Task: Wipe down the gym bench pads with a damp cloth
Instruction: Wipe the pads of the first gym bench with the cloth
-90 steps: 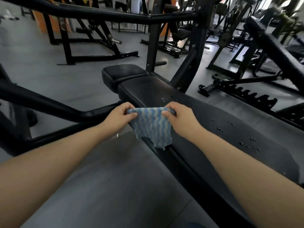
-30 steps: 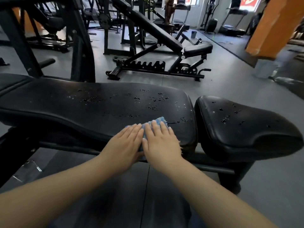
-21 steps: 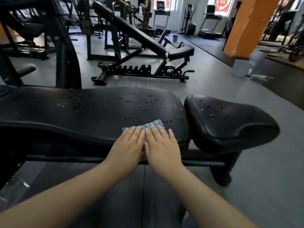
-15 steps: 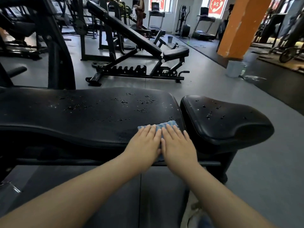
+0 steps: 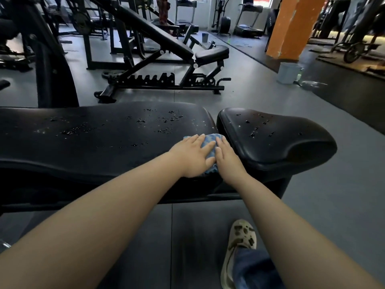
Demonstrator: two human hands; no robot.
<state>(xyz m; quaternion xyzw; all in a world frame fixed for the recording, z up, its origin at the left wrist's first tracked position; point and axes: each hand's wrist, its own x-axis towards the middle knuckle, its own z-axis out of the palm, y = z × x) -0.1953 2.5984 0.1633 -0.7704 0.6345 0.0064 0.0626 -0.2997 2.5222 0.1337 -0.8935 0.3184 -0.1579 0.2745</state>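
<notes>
The cloth [image 5: 209,142] has slid rightward to the long pad's [image 5: 93,140] end; left hand [image 5: 192,156] and right hand [image 5: 227,157] press it flat, fingers straight.

Gym: incline bench [image 5: 158,36], treadmills [image 5: 249,19].

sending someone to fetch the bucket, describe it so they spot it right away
Look for the big orange pillar at the far right of the gym floor. At its foot, on the grey floor, stands a small pale blue-grey bucket. It is the only light, plain container there; a wet patch spreads beside it, and everything else nearby is black equipment.
</notes>
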